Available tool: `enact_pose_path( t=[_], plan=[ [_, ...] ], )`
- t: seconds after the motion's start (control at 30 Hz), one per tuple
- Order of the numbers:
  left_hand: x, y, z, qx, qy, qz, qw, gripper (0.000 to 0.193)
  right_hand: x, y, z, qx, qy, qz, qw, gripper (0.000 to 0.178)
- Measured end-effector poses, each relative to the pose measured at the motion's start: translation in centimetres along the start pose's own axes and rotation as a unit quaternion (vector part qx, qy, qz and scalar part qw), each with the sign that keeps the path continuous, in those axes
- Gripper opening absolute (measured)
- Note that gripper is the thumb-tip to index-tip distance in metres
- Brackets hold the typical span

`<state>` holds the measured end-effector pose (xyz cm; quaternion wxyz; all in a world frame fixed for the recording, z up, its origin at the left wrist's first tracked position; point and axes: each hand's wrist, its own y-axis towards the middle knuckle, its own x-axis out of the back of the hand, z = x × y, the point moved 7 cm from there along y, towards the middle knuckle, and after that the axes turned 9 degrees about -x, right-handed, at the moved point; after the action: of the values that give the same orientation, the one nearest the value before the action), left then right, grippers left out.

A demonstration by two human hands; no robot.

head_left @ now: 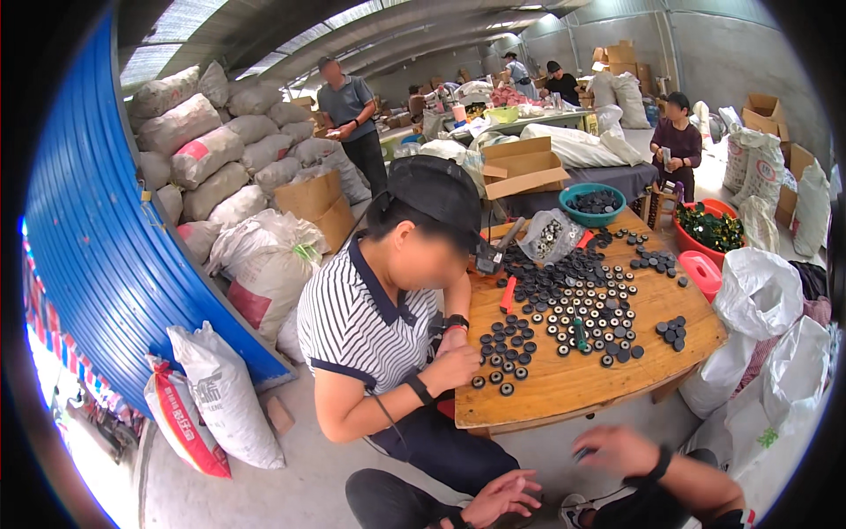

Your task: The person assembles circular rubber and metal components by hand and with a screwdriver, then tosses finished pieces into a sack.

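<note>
My left hand [502, 498] is held low over my lap, with its fingers spread and nothing in them. My right hand [624, 451] is raised just off the front edge of the wooden table [617, 392]. It is slightly blurred, and its fingertips pinch a small dark piece [582, 454] whose kind I cannot make out. Across the tabletop lie many small black wheels [595, 304], a number of them showing pale centres. Among these is a green-handled screwdriver [579, 333]. A separate cluster of black discs [671, 332] sits near the right edge.
A co-worker in a striped shirt [370, 326] sits at the table's left side, hands together by the wheels. A teal basin [592, 204] of black pieces stands at the table's far end. White sacks [758, 295] flank its right, beside a red tub [709, 231].
</note>
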<state>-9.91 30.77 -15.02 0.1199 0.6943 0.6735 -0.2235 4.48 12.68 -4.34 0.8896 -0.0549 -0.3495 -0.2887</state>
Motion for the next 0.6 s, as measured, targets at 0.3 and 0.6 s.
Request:
enact_pose_path(
  t=[0.3, 0.6],
  plan=[
    [2.5, 1.7, 7.6, 0.206, -0.182, -0.025, 0.961, 0.050, -14.0, -0.4, 0.5, -0.044, 0.052, 0.028, 0.997, 0.025],
    [1.8, 2.2, 1.7, -0.011, 0.193, -0.064, 0.979, 0.030, -10.1, -0.2, -2.0, -0.191, 0.160, -0.071, 0.966, 0.024]
  ],
)
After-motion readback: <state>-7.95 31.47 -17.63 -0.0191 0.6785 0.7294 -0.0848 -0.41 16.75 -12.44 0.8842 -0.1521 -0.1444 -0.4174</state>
